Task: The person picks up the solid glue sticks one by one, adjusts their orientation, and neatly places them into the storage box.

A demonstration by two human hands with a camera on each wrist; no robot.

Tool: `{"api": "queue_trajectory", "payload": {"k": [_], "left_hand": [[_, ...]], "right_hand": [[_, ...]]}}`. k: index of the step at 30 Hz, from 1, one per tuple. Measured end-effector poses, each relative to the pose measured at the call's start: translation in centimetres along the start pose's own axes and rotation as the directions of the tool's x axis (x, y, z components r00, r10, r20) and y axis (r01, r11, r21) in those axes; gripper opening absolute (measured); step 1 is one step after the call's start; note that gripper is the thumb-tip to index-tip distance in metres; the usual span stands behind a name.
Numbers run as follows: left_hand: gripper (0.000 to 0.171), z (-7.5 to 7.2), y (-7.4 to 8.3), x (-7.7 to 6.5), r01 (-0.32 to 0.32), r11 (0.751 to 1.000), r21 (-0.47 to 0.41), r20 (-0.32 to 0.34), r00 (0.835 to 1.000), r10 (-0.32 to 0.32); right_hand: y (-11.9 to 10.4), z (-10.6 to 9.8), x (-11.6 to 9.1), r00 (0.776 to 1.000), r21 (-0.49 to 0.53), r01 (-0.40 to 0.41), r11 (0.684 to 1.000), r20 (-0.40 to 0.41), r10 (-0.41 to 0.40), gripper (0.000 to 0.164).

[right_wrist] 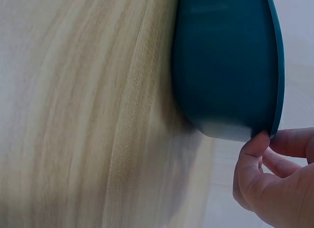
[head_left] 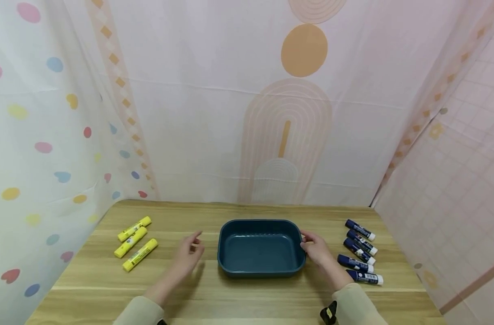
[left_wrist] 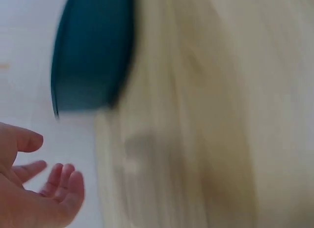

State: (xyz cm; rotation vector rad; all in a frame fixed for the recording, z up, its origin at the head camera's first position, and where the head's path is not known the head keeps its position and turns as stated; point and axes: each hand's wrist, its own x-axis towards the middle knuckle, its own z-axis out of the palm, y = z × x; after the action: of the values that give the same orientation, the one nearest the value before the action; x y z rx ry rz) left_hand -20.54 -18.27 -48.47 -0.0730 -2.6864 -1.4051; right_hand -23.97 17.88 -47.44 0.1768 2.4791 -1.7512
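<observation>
Tray (head_left: 261,255) between two hands, pinched at its right end

Nearest, two pale sleeves (head_left: 354,304) reach in from in front of the tray, one on either side, with a dark strap (head_left: 329,313) at the right cuff. Beyond them the left hand (head_left: 189,253) hovers off the tray's left end, apart from it, thumb and fingers parted and loosely bent. At the opposite end the right hand (head_left: 315,249) grips the rim between thumb and fingers. The teal tray, rectangular with rounded corners, sits open side up over the wood-grain table (head_left: 239,298); whether its base lies fully flat, I cannot tell.

Well to the left of the tray, past the left hand, three yellow tubes (head_left: 140,255) lie slanted side by side. To the right of the tray, past the right hand, five navy tubes (head_left: 360,251) with white ends lie in a rough column.

Behind the tray hangs a pale curtain (head_left: 198,144); its printed arch (head_left: 267,131) and, higher, an orange disc (head_left: 304,50) stand slightly right of the tray's middle.
</observation>
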Motion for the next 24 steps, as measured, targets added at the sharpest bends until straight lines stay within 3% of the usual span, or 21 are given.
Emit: {"api": "queue_trajectory", "payload": {"k": [1,3,7,9,12,14,16,19,22,24], "left_hand": [[0.049,-0.8,-0.7,-0.1,-0.061,0.994,0.096,-0.025,0.998,0.064],[0.05,-2.5,-2.1,-0.4,-0.148,0.945,0.29,-0.054,0.984,0.171],[0.053,-5.8,-5.0,-0.9,-0.234,0.775,0.587,-0.063,0.941,0.332],[0.054,-7.3,-6.2,-1.2,-0.236,0.704,0.67,-0.029,0.939,0.342],[0.057,-8.9,-7.6,-1.3,-0.234,0.625,0.744,0.014,0.942,0.336],[0.058,-9.5,-8.1,-1.5,-0.222,0.599,0.769,0.036,0.951,0.307],[0.058,-10.0,-8.4,-1.7,-0.21,0.592,0.778,0.06,0.963,0.264],[0.055,-10.4,-8.5,-1.9,-0.186,0.611,0.769,0.084,0.978,0.192],[0.054,-10.5,-8.6,-1.9,-0.167,0.638,0.752,0.098,0.985,0.143],[0.055,-10.6,-8.6,-1.9,-0.163,0.643,0.748,0.105,0.986,0.127]], "right_hand": [[0.0,0.0,0.0,1.0,0.003,-0.004,1.0,-0.002,0.004,0.041],[0.0,0.0,0.1,1.0,0.003,-0.009,1.0,-0.004,0.009,0.042],[-0.1,-0.1,0.1,1.0,-0.003,-0.015,1.0,0.012,0.015,0.041],[-0.1,-0.1,0.1,1.0,-0.007,-0.014,1.0,0.024,0.014,0.041],[-0.1,-0.4,0.1,0.999,-0.011,-0.019,1.0,0.036,0.019,0.041],[-0.1,-0.4,0.1,0.999,-0.014,-0.015,1.0,0.042,0.015,0.041],[-0.1,-0.5,0.1,0.999,-0.014,-0.019,1.0,0.043,0.019,0.041],[-0.2,-0.4,0.1,0.999,-0.013,-0.024,1.0,0.043,0.024,0.041],[-0.2,-0.4,0.0,0.999,-0.01,-0.034,0.999,0.041,0.034,0.041],[-0.2,-0.4,0.0,0.999,-0.013,-0.033,0.999,0.041,0.033,0.041]]}}
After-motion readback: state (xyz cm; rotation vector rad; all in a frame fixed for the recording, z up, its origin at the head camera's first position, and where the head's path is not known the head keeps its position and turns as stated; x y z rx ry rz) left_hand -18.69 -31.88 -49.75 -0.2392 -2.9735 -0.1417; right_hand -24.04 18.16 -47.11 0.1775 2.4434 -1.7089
